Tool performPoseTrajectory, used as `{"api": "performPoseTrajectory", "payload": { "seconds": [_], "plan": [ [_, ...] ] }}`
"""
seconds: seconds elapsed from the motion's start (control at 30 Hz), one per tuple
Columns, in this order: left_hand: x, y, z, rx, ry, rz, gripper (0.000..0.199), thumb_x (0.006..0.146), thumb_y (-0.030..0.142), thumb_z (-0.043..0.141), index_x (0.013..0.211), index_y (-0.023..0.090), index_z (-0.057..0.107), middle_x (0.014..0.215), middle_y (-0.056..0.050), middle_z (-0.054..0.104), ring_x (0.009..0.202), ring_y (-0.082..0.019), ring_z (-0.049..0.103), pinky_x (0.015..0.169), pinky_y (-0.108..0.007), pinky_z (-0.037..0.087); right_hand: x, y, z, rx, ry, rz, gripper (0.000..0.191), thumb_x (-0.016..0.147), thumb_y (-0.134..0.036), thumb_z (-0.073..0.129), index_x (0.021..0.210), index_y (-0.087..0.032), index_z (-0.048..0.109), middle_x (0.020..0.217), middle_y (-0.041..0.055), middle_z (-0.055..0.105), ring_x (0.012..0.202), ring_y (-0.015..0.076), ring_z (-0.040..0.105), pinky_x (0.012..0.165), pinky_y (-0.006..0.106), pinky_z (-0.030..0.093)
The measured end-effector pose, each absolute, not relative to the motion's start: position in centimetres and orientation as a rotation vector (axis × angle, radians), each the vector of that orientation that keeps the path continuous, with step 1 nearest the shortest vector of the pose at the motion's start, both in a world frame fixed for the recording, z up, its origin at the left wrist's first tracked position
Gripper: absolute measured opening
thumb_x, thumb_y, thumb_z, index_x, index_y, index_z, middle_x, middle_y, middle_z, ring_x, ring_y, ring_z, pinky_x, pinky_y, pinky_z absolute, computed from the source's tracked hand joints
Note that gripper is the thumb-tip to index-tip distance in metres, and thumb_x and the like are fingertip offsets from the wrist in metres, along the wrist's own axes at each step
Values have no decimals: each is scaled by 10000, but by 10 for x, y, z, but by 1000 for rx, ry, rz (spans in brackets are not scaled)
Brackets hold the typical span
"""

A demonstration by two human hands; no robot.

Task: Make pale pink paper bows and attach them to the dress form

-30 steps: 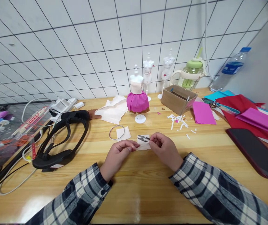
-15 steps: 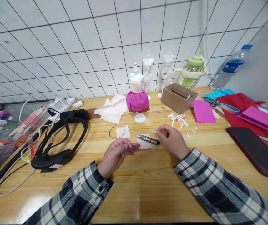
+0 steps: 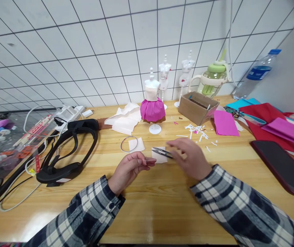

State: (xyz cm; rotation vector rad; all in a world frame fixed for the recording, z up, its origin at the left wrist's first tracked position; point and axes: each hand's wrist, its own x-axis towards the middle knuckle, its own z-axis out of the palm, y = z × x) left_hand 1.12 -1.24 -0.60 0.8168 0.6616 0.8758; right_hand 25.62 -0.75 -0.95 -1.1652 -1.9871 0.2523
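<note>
My left hand (image 3: 129, 168) is closed, its thumb and fingertips pinching a small thin pale piece (image 3: 150, 160) too small to make out clearly. Blurred by motion, my right hand (image 3: 190, 157) hovers over the handle end of black thread snips (image 3: 159, 151); whether it touches them I cannot tell. The snips lie on a small white fabric square (image 3: 158, 159), blades pointing left. A thin hoop ring (image 3: 129, 144) overlaps another white square (image 3: 139, 144). Behind them stands a small white mannequin (image 3: 151, 84) in a cream top and magenta skirt (image 3: 152, 109).
Two more mannequins (image 3: 164, 73), a cardboard box (image 3: 197, 108) and a green-lidded cup (image 3: 215, 77) stand at the back. White scraps (image 3: 197, 130) lie by magenta cloth (image 3: 226, 122). A phone (image 3: 282, 166) is on the right, a black headset (image 3: 67, 154) on the left.
My right hand has let go of a thin white strip, which now lies left of the scraps, and has moved down over the snips' handle. My left hand has barely moved.
</note>
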Motion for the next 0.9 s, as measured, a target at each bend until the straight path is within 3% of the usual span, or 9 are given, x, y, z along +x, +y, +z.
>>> {"api": "performPoseTrajectory", "payload": {
  "seconds": [0.1, 0.27, 0.53, 0.67, 0.8, 0.9],
  "plan": [
    [13, -13, -8, 809, 646, 875, 100, 796, 196, 686, 741, 114, 667, 907, -117, 765, 906, -197, 711, 768, -231, 523, 228, -25, -11, -965, -2022, 365, 361, 840, -308, 662, 1189, -225, 624, 1106, 59, 698, 995, 196, 619, 889, 344, 490],
    [17, -14, -11, 813, 643, 869, 102, 765, 210, 724, 752, 117, 685, 728, -44, 705, 795, -153, 675, 744, -223, 509, 214, -31, -16, -991, -1938, 427, 183, 860, -264, 658, 1034, -260, 714, 984, 18, 748, 883, 161, 671, 816, 305, 527],
    [16, -17, -11, 939, 629, 839, 136, 764, 254, 735, 750, 123, 698, 746, -49, 704, 778, -148, 641, 773, -243, 469, 217, -30, -17, -935, -1756, 692, 210, 834, -201, 670, 1021, -254, 752, 1141, 47, 717, 1032, 164, 681, 923, 288, 546],
    [15, -17, -13, 978, 646, 842, 153, 773, 279, 728, 753, 131, 692, 755, -49, 704, 786, -155, 635, 787, -260, 455, 217, -30, -17, -919, -1758, 734, 220, 813, -215, 696, 1023, -250, 753, 1122, 55, 723, 992, 167, 693, 838, 272, 577],
    [14, -17, -14, 1046, 671, 815, 181, 778, 314, 720, 754, 138, 684, 765, -51, 710, 793, -161, 635, 791, -269, 454, 218, -29, -18, -919, -1784, 706, 190, 821, -210, 686, 987, -262, 764, 1065, 50, 740, 965, 174, 698, 866, 299, 564],
    [15, -18, -10, 1233, 760, 815, 210, 813, 350, 674, 754, 149, 675, 772, -57, 717, 805, -181, 650, 799, -295, 474, 218, -28, -16, -971, -1714, 809, 147, 805, -214, 691, 923, -247, 773, 1028, 57, 742, 857, 164, 704, 699, 259, 572]
  ]
}}
